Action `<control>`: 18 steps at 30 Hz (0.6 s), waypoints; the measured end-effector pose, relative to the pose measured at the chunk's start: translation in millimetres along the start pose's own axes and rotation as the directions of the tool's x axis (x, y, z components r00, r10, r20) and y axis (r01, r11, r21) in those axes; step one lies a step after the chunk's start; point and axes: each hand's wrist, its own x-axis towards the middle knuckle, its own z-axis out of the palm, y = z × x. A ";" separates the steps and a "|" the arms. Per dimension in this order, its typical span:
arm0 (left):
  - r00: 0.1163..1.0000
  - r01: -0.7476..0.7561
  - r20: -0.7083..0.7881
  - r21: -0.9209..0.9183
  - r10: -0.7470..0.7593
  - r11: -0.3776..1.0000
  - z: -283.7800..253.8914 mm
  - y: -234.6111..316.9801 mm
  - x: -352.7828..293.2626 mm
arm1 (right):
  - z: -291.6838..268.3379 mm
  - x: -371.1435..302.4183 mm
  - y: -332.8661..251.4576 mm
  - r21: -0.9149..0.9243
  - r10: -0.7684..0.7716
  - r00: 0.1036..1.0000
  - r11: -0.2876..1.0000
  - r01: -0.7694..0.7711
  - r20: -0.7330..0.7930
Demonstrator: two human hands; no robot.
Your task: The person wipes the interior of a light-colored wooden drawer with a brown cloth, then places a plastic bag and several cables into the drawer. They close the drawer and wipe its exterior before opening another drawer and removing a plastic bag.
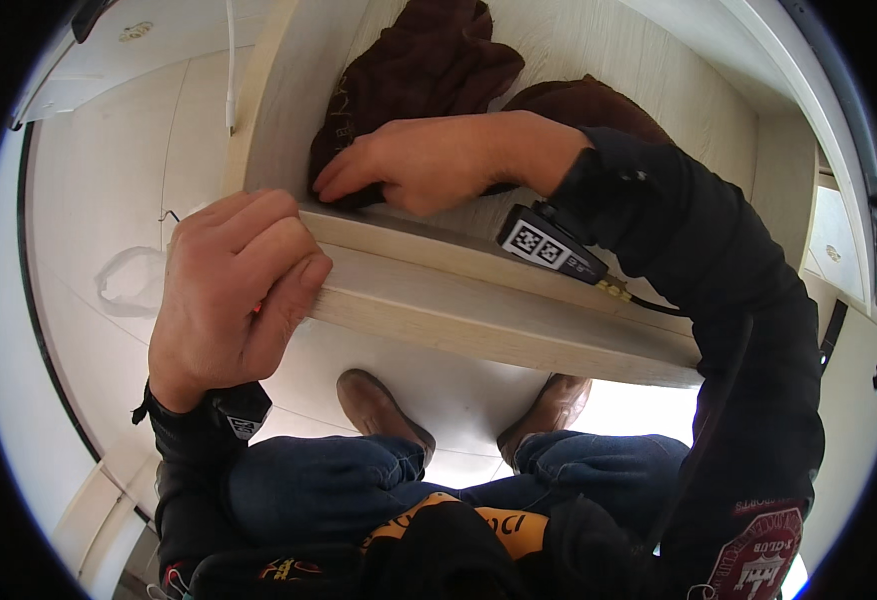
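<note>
Right hand (414,165) has its fingers bunched at the dark brown cloth's (429,70) lower corner, upper middle of frame, can't tell if it's pinching. Left hand (234,290) is half curled at the drawer (489,312) corner, grip unclear. Cloth's already inside but rumpled, so flattening looks undone, same for the brown bit (599,100) to its right

Brown cloth (419,70): matt, wrinkled | drawer (479,320): matt wood-grain | shoes (371,402): smooth, leather-like | jeans (309,480): matt denim
</note>
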 end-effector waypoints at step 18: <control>1.000 0.015 0.005 -0.053 -0.015 0.999 -5.1 -0.6 1.9 | -21.5 -33.8 -14.1 -0.084 -0.010 0.893 0.996 -0.031 -0.449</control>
